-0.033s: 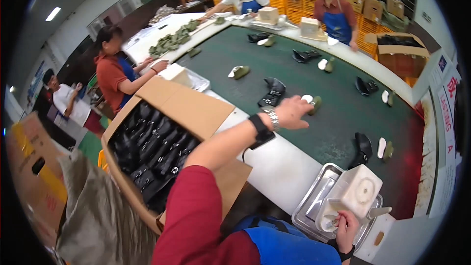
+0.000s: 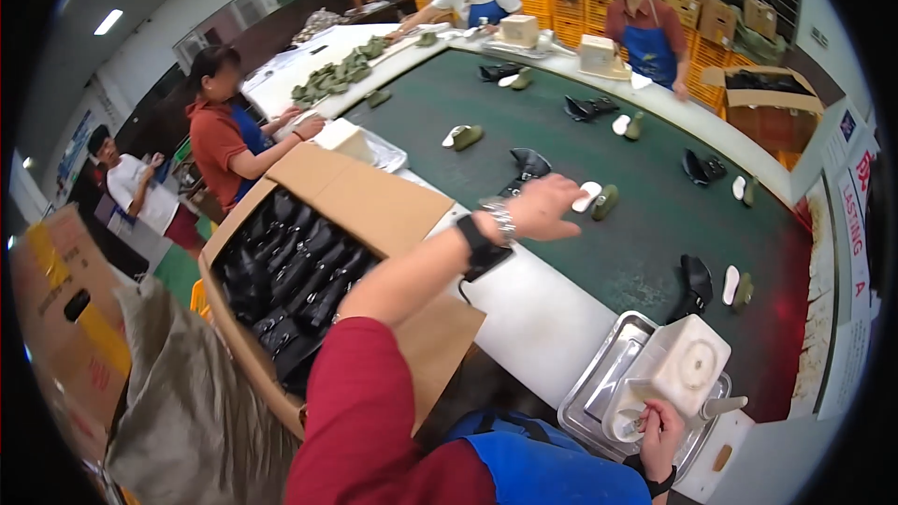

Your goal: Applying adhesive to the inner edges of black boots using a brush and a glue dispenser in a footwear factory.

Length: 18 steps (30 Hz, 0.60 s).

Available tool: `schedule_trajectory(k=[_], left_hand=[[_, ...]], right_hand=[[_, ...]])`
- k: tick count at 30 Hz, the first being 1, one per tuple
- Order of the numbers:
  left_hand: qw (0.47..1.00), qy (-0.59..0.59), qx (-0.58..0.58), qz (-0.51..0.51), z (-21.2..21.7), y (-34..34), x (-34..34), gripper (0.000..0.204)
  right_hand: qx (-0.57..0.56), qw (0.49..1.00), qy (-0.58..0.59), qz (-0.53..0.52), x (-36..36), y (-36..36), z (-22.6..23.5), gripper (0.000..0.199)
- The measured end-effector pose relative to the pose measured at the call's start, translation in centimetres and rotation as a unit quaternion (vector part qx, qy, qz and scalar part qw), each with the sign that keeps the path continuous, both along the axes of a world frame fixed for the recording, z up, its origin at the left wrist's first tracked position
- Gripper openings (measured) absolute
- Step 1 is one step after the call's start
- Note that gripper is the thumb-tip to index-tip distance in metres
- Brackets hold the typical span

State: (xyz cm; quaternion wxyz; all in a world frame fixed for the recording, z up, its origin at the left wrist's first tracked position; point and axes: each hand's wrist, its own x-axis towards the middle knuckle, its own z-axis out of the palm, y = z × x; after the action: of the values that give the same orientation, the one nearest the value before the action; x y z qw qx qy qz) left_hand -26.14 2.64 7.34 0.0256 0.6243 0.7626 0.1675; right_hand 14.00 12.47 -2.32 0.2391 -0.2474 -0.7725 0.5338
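Note:
My left hand [image 2: 547, 209] reaches over the green work surface [image 2: 524, 281] with its fingers apart and nothing in them. Beneath it, partly hidden, lies a black shoe upper [image 2: 530, 165]. Just beyond my fingertips are a white sole-shaped piece [image 2: 586, 196] and an olive-green shoe-shaped piece [image 2: 606, 202]. At the lower right, my right hand [image 2: 662, 432] is closed in a pinch at the opening of a white plastic container [image 2: 675, 367]; what the fingers hold is too small to make out. The container lies on a metal tray [image 2: 599, 369], with a pale handle [image 2: 724, 406] beside it.
An open carton [image 2: 351, 192] packed with black shoe uppers stands left of my arm. Similar black, white and olive pieces lie along the green surface. Across it are two co-workers, and another person in red [image 2: 217, 145] works at the left near an olive pile [image 2: 337, 78].
My left hand has shifted a little left, uncovering more of the white sole-shaped piece and the olive piece. My right hand stays at the container. The view has shifted slightly.

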Motion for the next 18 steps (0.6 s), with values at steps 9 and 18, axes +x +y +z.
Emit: schedule_trajectory(k=[9,18], left_hand=[[0.544,-0.592,0.562,0.194,0.0,-22.7,-9.7,0.032],[0.664,-0.566,0.473,0.118,3.5,1.7,-3.3,0.021]], right_hand=[[0.041,0.998,-0.003,0.039,0.4,0.2,-0.2,0.017],[0.108,0.993,-0.024,-0.043,3.3,-0.6,1.1,0.018]])
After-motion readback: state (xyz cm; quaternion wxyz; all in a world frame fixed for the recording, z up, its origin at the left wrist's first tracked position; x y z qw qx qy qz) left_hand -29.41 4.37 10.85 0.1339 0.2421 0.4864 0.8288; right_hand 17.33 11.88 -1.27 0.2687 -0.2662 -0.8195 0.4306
